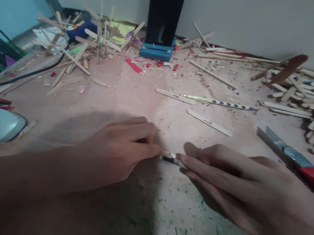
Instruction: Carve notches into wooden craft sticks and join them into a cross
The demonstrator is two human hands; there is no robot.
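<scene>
My left hand [124,147] is closed, its thumb and fingertips pinching one end of a pale craft stick [172,155] low over the table. Fingers of my right hand [227,179] are pressed together around the other end, so just a short middle part shows. A dark strip lies right under that part; whether it is a blade or a shadow I cannot tell. Beyond the hands lie a craft stick with a small slot [210,123] and another stick [171,94]. A yellow pencil with purple dots [220,102] touches the latter.
Scissors with a red handle [292,153] lie beside my right hand. Loose craft sticks [298,92] are heaped at the right, and crossed stick pieces [98,38] at the back left. A black post on a blue base [156,52] stands behind. A pale rounded object [5,124] sits left.
</scene>
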